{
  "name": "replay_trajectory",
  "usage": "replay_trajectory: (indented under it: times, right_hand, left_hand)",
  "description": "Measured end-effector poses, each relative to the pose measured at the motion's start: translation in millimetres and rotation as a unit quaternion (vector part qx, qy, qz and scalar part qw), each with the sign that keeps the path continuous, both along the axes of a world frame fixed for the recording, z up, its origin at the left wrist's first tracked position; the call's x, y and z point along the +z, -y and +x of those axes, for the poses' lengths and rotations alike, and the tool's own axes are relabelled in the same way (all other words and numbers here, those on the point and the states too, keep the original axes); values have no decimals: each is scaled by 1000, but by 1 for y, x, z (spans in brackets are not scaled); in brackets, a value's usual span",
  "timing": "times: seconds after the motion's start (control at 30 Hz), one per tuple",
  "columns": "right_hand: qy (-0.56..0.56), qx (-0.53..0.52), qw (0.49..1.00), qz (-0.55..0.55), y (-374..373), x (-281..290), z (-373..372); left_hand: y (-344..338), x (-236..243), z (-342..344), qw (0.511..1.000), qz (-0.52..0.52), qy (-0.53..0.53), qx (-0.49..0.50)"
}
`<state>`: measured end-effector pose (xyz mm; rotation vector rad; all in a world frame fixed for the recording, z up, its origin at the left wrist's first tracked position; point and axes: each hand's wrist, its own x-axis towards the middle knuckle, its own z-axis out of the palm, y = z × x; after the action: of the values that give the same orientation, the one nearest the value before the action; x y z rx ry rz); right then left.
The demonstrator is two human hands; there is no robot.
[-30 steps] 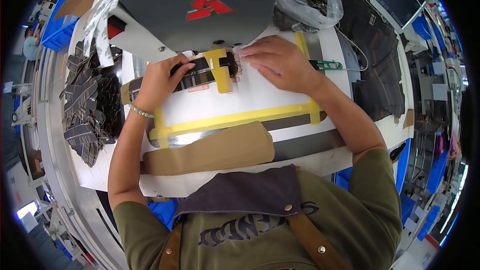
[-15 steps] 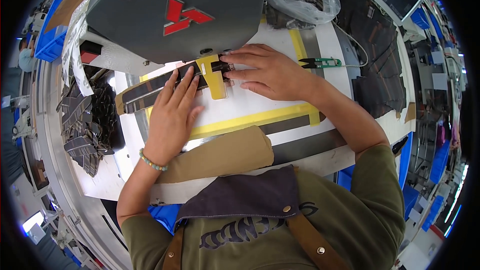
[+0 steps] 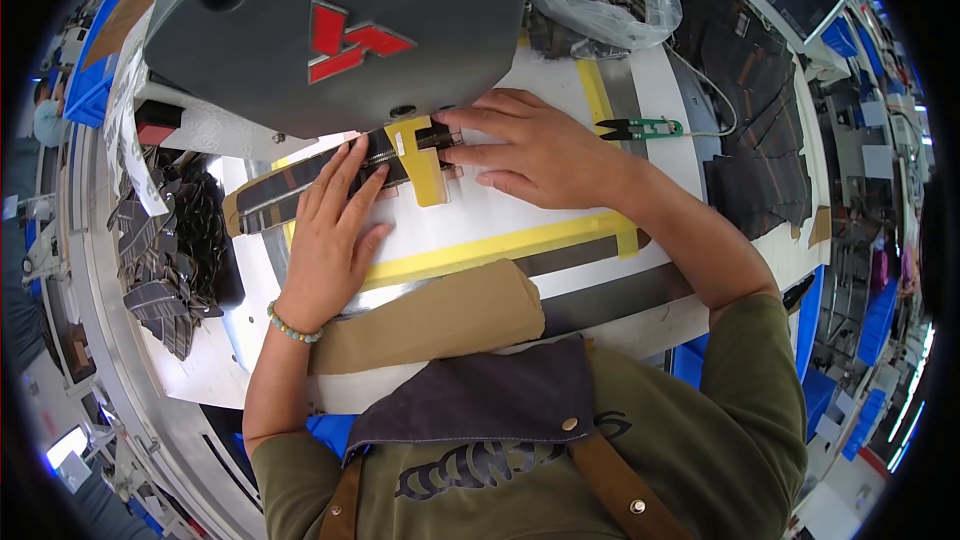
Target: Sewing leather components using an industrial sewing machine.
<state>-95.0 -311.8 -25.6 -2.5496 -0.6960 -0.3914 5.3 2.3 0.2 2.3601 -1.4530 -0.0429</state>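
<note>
My left hand (image 3: 325, 240), with a beaded bracelet at the wrist, lies with its fingers stretched out on a long dark striped strip (image 3: 290, 186). The strip is backed by a brown board and runs in under the machine head. Across its right part sits a flat yellow template piece (image 3: 426, 171). My right hand (image 3: 535, 152) is to the right of that piece, fingers apart, with the fingertips touching the dark end beside it. Part of the strip is hidden behind the machine head and my left fingers.
The large grey machine head (image 3: 380, 35) overhangs the work. Green-handled thread snips (image 3: 645, 129) lie at right, near stacked dark pieces (image 3: 755, 130). A pile of dark striped pieces (image 3: 165, 250) is at left. A folded brown cardboard (image 3: 440, 318) lies at the near edge.
My left hand has slid a little left and toward me. The yellow template piece has shifted slightly toward me, while my right hand stays almost in place.
</note>
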Motion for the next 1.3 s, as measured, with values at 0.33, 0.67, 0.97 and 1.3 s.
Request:
replay_trajectory:
  times: [0.33,0.67,0.97,1.3]
  right_hand:
    - [-18,13,1000,-10,3,-2,1]
    - [23,22,999,-44,4,0,1]
    - [6,29,997,-70,4,6,-2]
    - [1,23,998,-66,4,7,-2]
  left_hand:
    - [-4,2,14,999,23,-12,-39]
    - [-1,7,8,998,56,13,-20]
    - [-2,3,9,995,76,50,-34]
    - [-1,3,10,998,29,28,-53]
